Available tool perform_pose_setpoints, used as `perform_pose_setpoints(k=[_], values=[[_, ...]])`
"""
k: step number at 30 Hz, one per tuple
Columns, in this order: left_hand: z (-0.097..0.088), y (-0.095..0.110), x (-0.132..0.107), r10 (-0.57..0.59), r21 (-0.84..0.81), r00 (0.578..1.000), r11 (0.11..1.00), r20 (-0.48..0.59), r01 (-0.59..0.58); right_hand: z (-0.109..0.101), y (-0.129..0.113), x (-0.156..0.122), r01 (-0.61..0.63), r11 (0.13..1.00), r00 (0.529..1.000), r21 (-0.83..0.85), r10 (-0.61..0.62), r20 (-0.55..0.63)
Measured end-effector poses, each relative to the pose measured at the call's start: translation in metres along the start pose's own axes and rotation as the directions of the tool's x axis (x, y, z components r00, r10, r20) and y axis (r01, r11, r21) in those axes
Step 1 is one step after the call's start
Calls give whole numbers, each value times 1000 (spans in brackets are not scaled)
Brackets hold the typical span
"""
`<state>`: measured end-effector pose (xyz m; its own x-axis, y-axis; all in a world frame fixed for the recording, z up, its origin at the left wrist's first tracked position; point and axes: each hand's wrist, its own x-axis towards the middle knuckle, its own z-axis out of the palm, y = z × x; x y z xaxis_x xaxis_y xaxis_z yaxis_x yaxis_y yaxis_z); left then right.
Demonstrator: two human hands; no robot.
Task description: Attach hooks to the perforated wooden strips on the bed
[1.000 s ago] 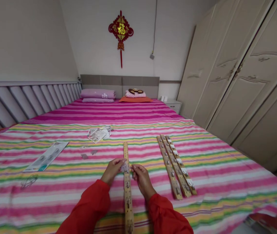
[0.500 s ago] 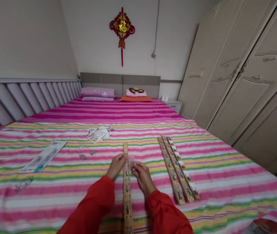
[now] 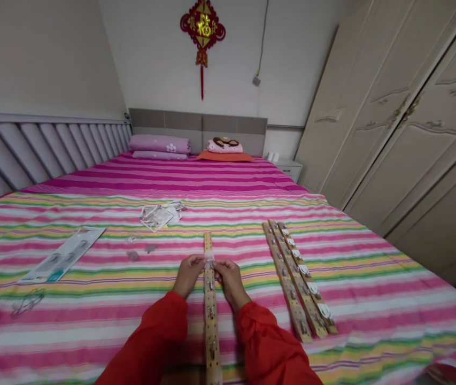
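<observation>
A long, narrow wooden strip (image 3: 210,331) with small holes lies on the bed, pointing away from me. Several metal hooks on clear backings are fixed along it. Near its far end, a clear adhesive hook (image 3: 209,256) is against the wood, between both hands. My left hand (image 3: 188,274) pinches it from the left, fingers closed. From the right, my right hand (image 3: 231,280) pinches its other edge, fingers also closed. The fingertips partly cover the hook's sides.
To the right lie three more strips (image 3: 287,278) with hooks, the outermost carrying white ones. At left are a flat hook package (image 3: 65,255), a tangled clear piece (image 3: 28,302) and small scraps (image 3: 133,256). Packaging (image 3: 163,215) is piled farther back. Wardrobe doors (image 3: 412,144) stand at right.
My right hand has moved left, bringing the clear adhesive hook from beside the strip's right edge onto the strip. Both hands are now level on either side. The view has tilted slightly downward.
</observation>
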<state>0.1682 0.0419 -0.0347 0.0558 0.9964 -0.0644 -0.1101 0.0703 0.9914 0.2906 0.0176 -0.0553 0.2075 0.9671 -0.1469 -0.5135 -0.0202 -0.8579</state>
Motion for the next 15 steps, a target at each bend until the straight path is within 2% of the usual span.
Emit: perform_pose_setpoints(k=[15], values=[[3,-12,4,-19,61,995,998,-98,25,-2,9,5,34,999,998,-17,-35,-52]])
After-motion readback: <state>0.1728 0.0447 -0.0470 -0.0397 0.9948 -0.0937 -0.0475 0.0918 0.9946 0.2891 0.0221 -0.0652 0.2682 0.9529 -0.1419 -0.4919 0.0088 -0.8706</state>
